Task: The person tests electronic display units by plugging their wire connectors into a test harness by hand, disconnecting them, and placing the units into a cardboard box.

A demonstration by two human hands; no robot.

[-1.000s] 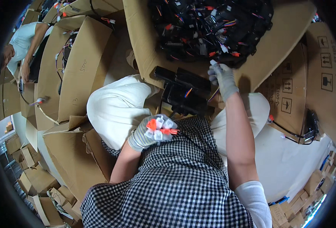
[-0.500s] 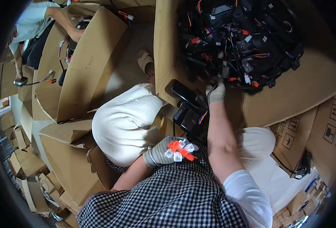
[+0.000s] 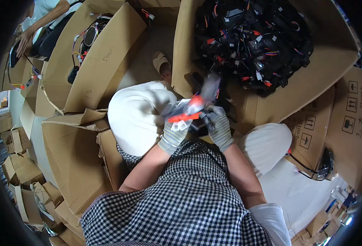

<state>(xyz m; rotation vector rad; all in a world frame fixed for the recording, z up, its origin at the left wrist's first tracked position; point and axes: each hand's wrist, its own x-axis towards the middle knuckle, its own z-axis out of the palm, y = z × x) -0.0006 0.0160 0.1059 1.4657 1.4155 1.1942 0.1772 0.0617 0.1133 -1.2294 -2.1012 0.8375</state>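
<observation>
My gloved left hand (image 3: 173,134) is closed round a bunch of red and white plastic connectors (image 3: 183,119) above my lap. Close by its right side, my gloved right hand (image 3: 220,128) has its fingers bent round a small dark piece, too blurred to name. Between and above the hands, a red-and-white shape is smeared by motion. Black plastic-cased parts (image 3: 198,130) lie just beyond and under the hands, partly hidden by them. Farther off, a heap of black parts with coloured wires and connectors (image 3: 267,45) fills a large cardboard box (image 3: 287,100).
At the left stands another open box (image 3: 111,53) holding wired black parts. Past it, a person (image 3: 52,16) handles a black part with a cable (image 3: 15,53). An opened carton (image 3: 74,160) is beside my left knee; a printed carton (image 3: 312,127) stands at the right.
My right hand has come back from the heap to beside my left hand. The left hand has lifted slightly with its connectors. The other person's hand has shifted.
</observation>
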